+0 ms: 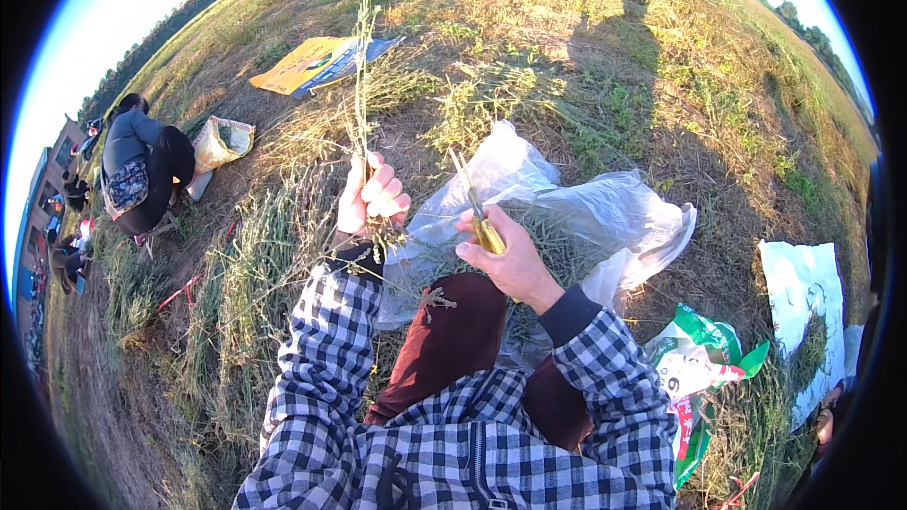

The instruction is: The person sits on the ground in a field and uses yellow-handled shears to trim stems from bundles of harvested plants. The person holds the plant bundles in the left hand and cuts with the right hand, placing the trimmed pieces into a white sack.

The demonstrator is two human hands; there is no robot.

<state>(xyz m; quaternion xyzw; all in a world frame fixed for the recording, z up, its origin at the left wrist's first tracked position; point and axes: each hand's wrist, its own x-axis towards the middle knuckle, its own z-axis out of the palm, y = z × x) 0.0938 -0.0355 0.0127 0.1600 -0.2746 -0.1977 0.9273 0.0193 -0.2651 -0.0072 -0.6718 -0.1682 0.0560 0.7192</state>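
Note:
My left hand (372, 195) is closed around the stems of a small bunch of dry plant stalks (362, 78), which stands up above the fist, with twiggy ends hanging below it. To its right, my right hand (506, 251) holds a pair of scissors (489, 234) by yellowish handles, the narrow blades pointing up and away, slightly apart. The scissors do not touch the bunch. Beneath and beyond my right hand, a translucent plastic sheet (609, 212) lies on the ground with cut green plant pieces (545, 227) on it.
Piled cut plants (241, 283) lie at my left, with a red tie (188, 287). A person (138, 163) sits beyond them beside an open sack (225, 140). An orange and blue printed sack (312, 64) lies ahead. A green and white bag (691, 375) and a white sheet (804, 312) are at right.

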